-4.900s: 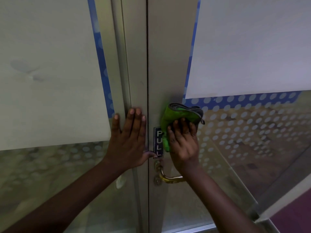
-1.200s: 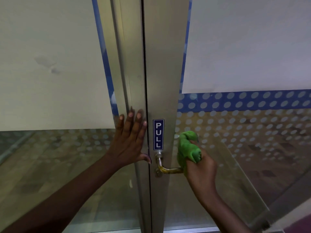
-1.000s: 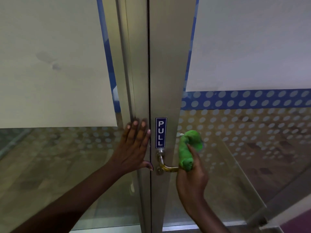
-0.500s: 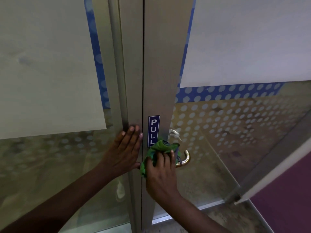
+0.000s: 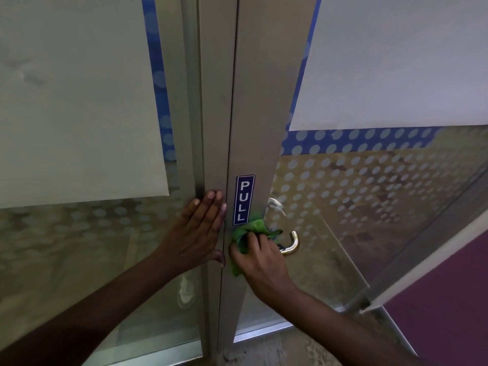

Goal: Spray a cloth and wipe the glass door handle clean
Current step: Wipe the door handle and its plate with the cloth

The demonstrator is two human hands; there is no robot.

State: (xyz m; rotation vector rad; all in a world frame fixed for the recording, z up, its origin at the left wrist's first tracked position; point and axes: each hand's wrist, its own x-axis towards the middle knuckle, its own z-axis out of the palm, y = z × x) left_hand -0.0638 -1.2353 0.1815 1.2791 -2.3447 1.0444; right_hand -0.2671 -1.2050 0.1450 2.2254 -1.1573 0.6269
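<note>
My right hand (image 5: 260, 256) grips a bunched green cloth (image 5: 248, 232) and presses it against the base of the brass door handle (image 5: 290, 245), just below the blue PULL sticker (image 5: 243, 199). Only the curved outer end of the handle shows past my fingers; the rest is under cloth and hand. My left hand (image 5: 199, 228) lies flat, fingers together, on the fixed metal frame (image 5: 211, 128) left of the door seam. No spray bottle is in view.
The glass door (image 5: 356, 196) on the right has a dotted frosted film, a blue band and a white sheet (image 5: 396, 62) on top. The left glass pane (image 5: 79, 247) carries another white sheet. The door's bottom rail (image 5: 264, 330) meets a speckled floor; purple carpet (image 5: 449, 299) lies at right.
Over the last second my right hand slid the cloth from the handle's outer end inward to its base by the frame, uncovering the curved tip. My left hand stayed flat on the frame.
</note>
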